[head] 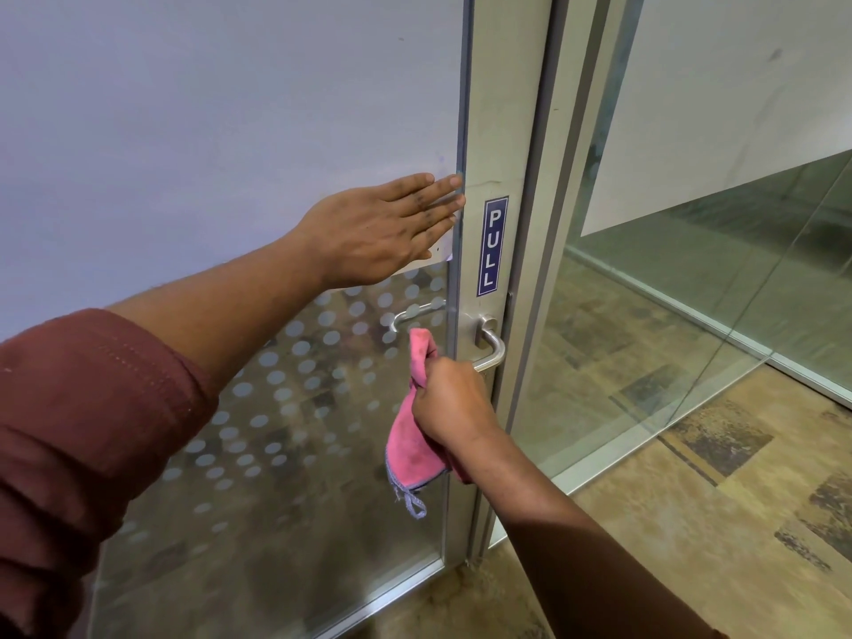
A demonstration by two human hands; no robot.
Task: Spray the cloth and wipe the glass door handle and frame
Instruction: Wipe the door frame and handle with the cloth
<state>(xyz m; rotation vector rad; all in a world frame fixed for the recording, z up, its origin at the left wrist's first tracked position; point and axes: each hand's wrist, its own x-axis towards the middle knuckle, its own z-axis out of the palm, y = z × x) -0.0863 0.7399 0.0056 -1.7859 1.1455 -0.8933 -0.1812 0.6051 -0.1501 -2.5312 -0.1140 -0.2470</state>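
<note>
A glass door (230, 108) with frosted film and dots fills the left of the view, edged by a silver metal frame (500, 108). My left hand (382, 228) lies flat and open on the glass, fingertips reaching the frame's edge. My right hand (454, 401) grips a pink cloth (412, 454) with grey trim and is closed around the silver lever handle (491, 348). The cloth hangs down below my fist and pokes up above it. No spray bottle is in view.
A blue PULL sticker (493, 246) is stuck on the frame above the handle. A second handle (415, 313) shows through the glass on the far side. Clear glass partitions (691, 292) stand to the right over patterned brown carpet (714, 523).
</note>
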